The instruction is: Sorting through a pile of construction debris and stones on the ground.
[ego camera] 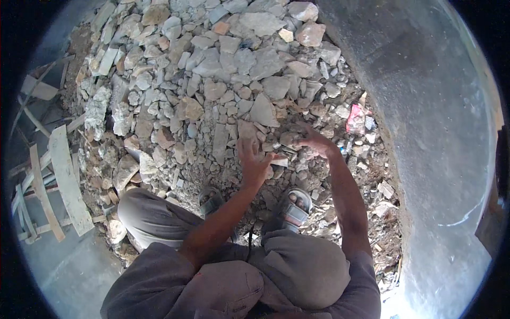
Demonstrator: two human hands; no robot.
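Note:
My left hand (252, 161) reaches down to a heap of broken stone, its fingers against the near edge of a flat brownish stone (246, 128). Its thumb is spread to the right, close to a small pale-edged fragment (280, 161). Whether the fingers grip the flat stone cannot be made out. My right hand (317, 142) hovers low over the rubble with thumb and fingers apart. Just left of its thumb lies a rounded, dusty stone (288, 139). A larger angular slab (263, 111) rests beyond both hands.
The rubble heap (215, 60) spreads ahead and around my sandalled feet (297, 207). Crumpled red-and-white wrapping (356, 119) lies at its right side, beside a smooth concrete surface (430, 119). Loose wooden boards (67, 179) are piled at the left.

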